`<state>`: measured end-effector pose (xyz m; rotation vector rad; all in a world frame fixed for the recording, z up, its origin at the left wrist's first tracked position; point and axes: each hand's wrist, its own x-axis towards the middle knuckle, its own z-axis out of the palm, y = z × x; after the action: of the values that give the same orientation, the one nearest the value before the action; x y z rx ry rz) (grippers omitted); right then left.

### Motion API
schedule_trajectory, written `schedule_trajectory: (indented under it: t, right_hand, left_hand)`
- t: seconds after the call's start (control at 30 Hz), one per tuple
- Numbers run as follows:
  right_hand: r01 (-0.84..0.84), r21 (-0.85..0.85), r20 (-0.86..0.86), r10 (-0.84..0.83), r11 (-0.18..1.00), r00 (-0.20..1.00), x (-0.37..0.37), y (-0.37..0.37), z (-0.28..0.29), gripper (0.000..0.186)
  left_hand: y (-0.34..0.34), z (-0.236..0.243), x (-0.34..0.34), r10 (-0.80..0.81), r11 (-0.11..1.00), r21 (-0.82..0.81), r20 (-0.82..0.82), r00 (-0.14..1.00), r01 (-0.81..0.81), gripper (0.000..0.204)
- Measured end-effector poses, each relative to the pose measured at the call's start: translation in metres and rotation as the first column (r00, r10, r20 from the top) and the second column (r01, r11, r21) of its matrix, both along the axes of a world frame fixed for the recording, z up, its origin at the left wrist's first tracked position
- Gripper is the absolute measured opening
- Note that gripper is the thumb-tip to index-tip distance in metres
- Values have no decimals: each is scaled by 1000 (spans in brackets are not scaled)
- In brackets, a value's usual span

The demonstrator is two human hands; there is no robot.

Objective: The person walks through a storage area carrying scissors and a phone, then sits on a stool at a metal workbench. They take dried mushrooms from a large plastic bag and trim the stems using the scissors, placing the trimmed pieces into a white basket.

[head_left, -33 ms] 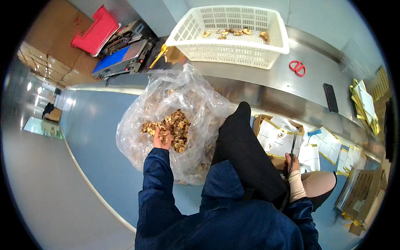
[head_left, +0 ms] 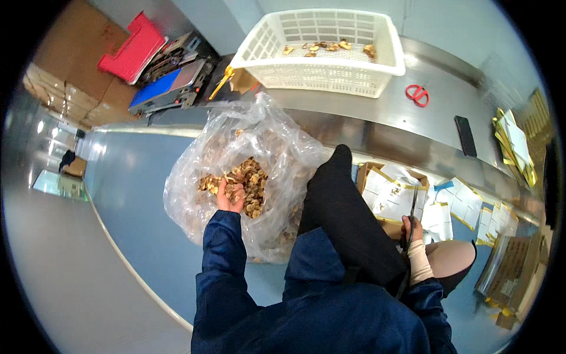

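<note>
A large clear plastic bag stands open on the left, filled with brown dried mushroom slices. Inside its mouth, my left hand is curled round a few of the slices, its fingertips partly covered by them. On the right, my right hand is closed round a long, dark, narrow tool. That tool points away from me over a cardboard box holding white sheets with yellow edges; whether it is scissors or tongs I cannot make out.
A white slotted basket with several mushroom pieces sits on a steel counter, near red-handled scissors and a black phone. Machinery with a blue panel is at the far left. More yellow-edged packets lie to the right.
</note>
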<state>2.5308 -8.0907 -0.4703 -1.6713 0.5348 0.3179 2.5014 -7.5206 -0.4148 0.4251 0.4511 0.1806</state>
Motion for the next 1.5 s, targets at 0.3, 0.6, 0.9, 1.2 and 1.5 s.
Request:
schedule_trajectory:
  t: [0.3,0.6,0.9,1.2,1.5]
  right_hand:
    - [-73,-9,304,73,997,950,9,7,49,20]
    - [-122,609,258,-50,784,965,1,18,87,20]
    - [-145,553,240,10,820,971,1,21,68,24]
    - [-201,615,244,59,763,968,10,12,70,25]
    - [-164,512,259,31,843,965,14,12,64,26]
  left_hand:
    - [-258,113,66,-414,750,-299,483,772,590,23]
    - [-401,43,78,-584,644,-459,223,781,613,22]
    - [-415,20,82,-620,710,-373,69,781,597,28]
    - [-415,13,85,-625,705,-363,88,776,609,24]
    - [-415,22,88,-566,799,-294,-69,822,525,23]
